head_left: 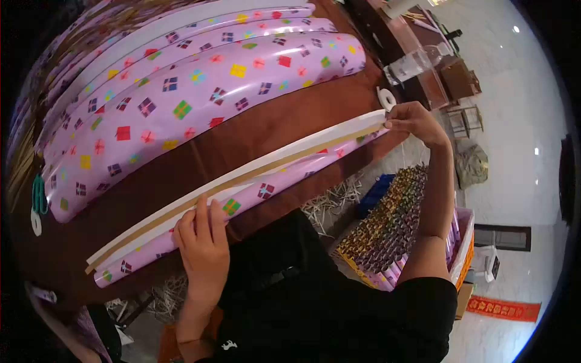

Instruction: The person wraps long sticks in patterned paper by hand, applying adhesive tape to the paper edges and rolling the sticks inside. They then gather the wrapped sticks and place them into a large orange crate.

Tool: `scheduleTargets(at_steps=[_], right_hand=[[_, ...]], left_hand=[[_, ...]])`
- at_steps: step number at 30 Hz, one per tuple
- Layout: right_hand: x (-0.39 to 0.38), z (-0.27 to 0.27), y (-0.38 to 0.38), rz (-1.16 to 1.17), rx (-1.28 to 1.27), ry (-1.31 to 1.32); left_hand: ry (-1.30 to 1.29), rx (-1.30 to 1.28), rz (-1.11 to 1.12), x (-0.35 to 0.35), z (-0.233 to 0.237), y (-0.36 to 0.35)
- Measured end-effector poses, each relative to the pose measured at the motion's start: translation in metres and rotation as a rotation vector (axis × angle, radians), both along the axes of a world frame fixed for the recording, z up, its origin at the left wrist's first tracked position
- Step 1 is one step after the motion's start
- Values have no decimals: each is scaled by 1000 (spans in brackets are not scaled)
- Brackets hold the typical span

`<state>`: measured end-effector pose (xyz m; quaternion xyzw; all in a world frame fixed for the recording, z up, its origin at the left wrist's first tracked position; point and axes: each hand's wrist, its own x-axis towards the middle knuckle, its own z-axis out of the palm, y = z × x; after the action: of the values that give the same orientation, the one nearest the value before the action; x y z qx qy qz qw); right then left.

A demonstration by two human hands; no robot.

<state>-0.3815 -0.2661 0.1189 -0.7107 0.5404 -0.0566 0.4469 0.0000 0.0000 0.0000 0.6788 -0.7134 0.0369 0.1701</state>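
A long roll of pink gift wrapping paper (pixel 266 190) printed with colourful presents lies across the table in front of me. Along its far side runs the paper's white edge, with a narrow tan strip (pixel 254 172) beside it. My left hand (pixel 204 245) rests on the near half of the roll, fingers extended over the printed paper. At the far right end, my right hand (pixel 417 121) pinches the end of the paper between thumb and fingers. Just beyond that hand is a small white tape roll (pixel 385 98).
Large stacked sheets of the same paper (pixel 206 91) cover the table's far side. Teal-handled scissors (pixel 39 193) lie at the left. A clear plastic bottle (pixel 417 63) is at the upper right. Finished rolls (pixel 387 224) fill a crate on my right; paper scraps (pixel 333 199) litter the floor.
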Motion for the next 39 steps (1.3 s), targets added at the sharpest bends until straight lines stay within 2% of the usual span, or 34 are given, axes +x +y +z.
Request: scheduleTargets(at_steps=[2, 3, 8, 10, 14, 39], right_hand=[[-10, -6, -2, -156, 30, 85], [-47, 10, -13, -172, -36, 129], [-68, -34, -20, -275, -151, 90], [-63, -46, -19, -279, -177, 17], [-68, -69, -30, -254, -230, 47], [-49, -75, -32, -244, -320, 192]], left_hand=[[13, -22, 6, 12, -5, 0], [40, -63, -12, -16, 2, -8], [-8, 0, 7, -13, 5, 4], [-25, -6, 8, -12, 3, 6], [-18, -17, 13, -10, 1, 11], [0, 58, 50, -11, 2, 14]])
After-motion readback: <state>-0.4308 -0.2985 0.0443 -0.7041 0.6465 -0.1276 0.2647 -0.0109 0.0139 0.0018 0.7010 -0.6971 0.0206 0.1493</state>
